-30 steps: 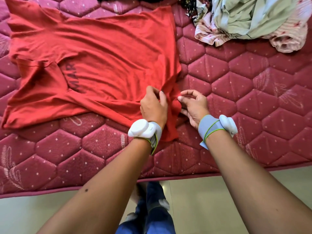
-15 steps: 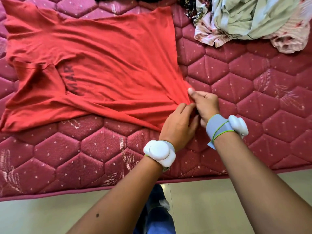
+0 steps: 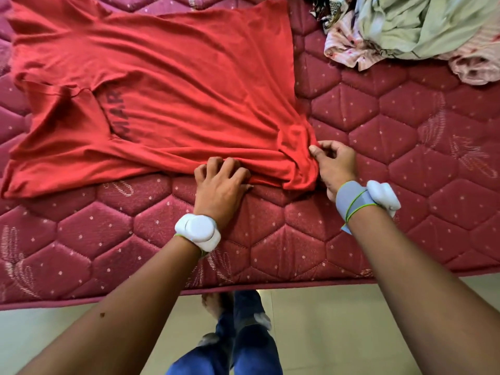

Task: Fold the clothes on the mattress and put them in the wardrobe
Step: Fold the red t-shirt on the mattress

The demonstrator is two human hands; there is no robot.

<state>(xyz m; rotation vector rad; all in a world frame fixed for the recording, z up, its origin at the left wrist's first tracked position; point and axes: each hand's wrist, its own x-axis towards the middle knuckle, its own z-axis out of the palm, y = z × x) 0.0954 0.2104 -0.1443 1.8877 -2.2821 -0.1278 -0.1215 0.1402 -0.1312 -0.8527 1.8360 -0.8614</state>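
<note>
A red T-shirt [image 3: 167, 90] with dark lettering lies spread on the maroon quilted mattress [image 3: 405, 147], its neck to the left and its hem to the right. My left hand [image 3: 220, 182] lies on the shirt's near edge with fingers curled into the fabric, gripping it. My right hand [image 3: 334, 163] pinches the bunched near hem corner between thumb and fingers. Both wrists wear white bands.
A pile of unfolded clothes [image 3: 411, 28], pale green, pink and floral, lies at the mattress's far right. The mattress's near edge [image 3: 243, 289] runs across the view, with beige floor and my jeans-clad legs [image 3: 243, 334] below it.
My left hand has moved left along the shirt's near edge, away from my right hand. My right hand keeps its hold on the hem corner, and the fabric bunches between them.
</note>
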